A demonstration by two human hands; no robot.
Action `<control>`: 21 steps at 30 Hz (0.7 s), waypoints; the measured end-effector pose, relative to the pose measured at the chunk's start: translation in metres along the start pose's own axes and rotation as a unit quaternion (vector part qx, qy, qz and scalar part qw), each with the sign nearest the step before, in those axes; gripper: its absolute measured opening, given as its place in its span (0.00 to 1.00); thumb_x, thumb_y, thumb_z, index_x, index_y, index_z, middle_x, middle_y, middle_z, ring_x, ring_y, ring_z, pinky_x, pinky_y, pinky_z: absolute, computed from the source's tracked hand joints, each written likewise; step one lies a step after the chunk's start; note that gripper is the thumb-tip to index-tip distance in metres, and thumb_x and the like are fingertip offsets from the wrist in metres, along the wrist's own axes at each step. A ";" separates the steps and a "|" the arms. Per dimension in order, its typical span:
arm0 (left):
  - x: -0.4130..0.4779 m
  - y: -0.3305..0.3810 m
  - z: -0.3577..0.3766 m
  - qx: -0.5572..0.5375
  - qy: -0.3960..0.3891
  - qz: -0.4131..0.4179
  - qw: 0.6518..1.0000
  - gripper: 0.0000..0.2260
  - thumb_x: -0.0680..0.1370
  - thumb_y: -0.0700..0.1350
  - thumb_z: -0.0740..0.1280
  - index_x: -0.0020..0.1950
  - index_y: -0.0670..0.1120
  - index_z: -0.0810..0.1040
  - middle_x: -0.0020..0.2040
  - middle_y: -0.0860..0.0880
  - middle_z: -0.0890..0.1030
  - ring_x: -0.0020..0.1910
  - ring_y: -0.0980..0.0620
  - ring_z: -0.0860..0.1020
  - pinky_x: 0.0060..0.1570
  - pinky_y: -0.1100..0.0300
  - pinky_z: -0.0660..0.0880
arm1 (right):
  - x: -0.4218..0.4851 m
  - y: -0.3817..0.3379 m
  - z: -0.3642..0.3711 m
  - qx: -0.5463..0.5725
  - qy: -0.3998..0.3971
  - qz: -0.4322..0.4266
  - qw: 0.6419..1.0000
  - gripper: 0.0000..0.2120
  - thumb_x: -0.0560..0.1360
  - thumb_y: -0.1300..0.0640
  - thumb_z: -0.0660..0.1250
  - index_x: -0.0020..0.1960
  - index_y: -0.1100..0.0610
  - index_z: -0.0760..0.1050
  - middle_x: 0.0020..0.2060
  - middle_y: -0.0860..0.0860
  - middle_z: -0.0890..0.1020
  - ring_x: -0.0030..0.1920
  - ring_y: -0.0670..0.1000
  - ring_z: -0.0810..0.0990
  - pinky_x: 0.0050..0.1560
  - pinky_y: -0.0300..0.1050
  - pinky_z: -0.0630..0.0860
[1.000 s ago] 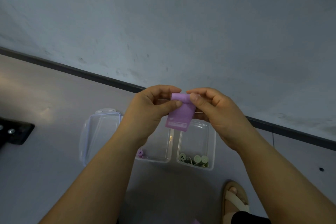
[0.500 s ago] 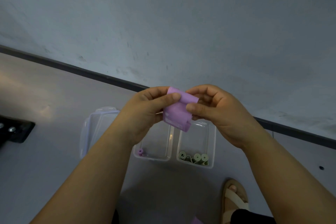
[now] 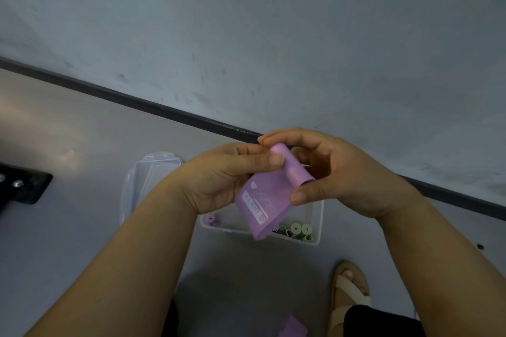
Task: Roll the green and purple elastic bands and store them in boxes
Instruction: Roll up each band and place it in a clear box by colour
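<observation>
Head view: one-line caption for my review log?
Left hand and right hand hold a partly rolled purple elastic band above clear boxes containing rolled green bands and a purple roll.

Between left hand (image 3: 219, 180) and right hand (image 3: 339, 175), the band (image 3: 262, 200) hangs above the boxes (image 3: 315, 239), lid (image 3: 142, 186) to their left.

The purple band (image 3: 262, 200) looks like smooth, matt, rubbery sheet with a white printed label. The 2 boxes (image 3: 315, 216) under it are clear glossy plastic, as is the lid (image 3: 131, 194). The floor (image 3: 68, 131) is smooth with a soft sheen, the wall (image 3: 246, 35) is matt and scuffed, and the black bracket (image 3: 30, 191) carries 2 shiny metal bolts (image 3: 17, 184).
</observation>
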State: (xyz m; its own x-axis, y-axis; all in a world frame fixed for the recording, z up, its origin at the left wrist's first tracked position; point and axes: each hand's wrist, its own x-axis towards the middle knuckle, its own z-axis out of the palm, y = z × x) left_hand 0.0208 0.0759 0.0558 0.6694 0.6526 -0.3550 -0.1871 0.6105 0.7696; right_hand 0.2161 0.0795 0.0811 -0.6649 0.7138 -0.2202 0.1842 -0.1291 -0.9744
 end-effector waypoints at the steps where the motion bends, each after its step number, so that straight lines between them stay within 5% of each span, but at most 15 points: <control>1: 0.000 0.000 0.001 0.011 0.002 -0.001 1.000 0.17 0.60 0.52 0.79 0.45 0.46 0.85 0.44 0.47 0.84 0.42 0.53 0.82 0.42 0.61 0.78 | 0.000 0.000 0.000 0.011 0.003 -0.002 1.000 0.26 0.59 0.53 0.75 0.55 0.38 0.77 0.55 0.49 0.79 0.56 0.52 0.78 0.54 0.49 0.79; 6: 0.000 0.001 0.002 0.046 0.028 -0.004 0.999 0.14 0.60 0.47 0.75 0.45 0.46 0.85 0.44 0.48 0.84 0.42 0.55 0.82 0.42 0.64 0.77 | -0.002 -0.001 -0.001 0.088 0.004 -0.024 0.996 0.25 0.58 0.59 0.74 0.53 0.42 0.79 0.52 0.47 0.82 0.55 0.48 0.80 0.49 0.37 0.77; 13: 0.001 0.000 0.004 0.054 0.027 0.000 0.998 0.09 0.68 0.37 0.70 0.45 0.46 0.85 0.44 0.48 0.84 0.44 0.54 0.81 0.45 0.63 0.77 | -0.003 0.000 -0.004 0.084 -0.007 -0.008 0.996 0.25 0.58 0.59 0.74 0.53 0.43 0.80 0.52 0.49 0.82 0.54 0.50 0.81 0.48 0.39 0.78; 16: 0.002 -0.002 0.004 0.044 0.016 0.012 0.999 0.14 0.69 0.35 0.66 0.52 0.44 0.82 0.50 0.44 0.83 0.50 0.51 0.79 0.51 0.60 0.77 | -0.004 -0.001 -0.003 0.051 -0.006 0.005 0.999 0.25 0.57 0.56 0.75 0.52 0.42 0.79 0.53 0.58 0.80 0.54 0.58 0.79 0.51 0.47 0.79; 21: 0.000 -0.001 0.002 0.044 0.015 0.012 0.999 0.22 0.62 0.55 0.77 0.51 0.46 0.83 0.48 0.45 0.83 0.45 0.50 0.81 0.45 0.58 0.78 | -0.002 -0.002 -0.002 -0.010 0.023 0.030 0.999 0.25 0.56 0.55 0.78 0.50 0.36 0.78 0.46 0.53 0.79 0.50 0.56 0.80 0.46 0.42 0.80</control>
State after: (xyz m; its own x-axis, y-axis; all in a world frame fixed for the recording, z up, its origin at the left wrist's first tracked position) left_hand 0.0223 0.0748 0.0556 0.6434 0.6807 -0.3502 -0.1383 0.5533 0.8214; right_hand 0.2191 0.0797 0.0835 -0.6189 0.7355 -0.2758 0.2374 -0.1596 -0.9582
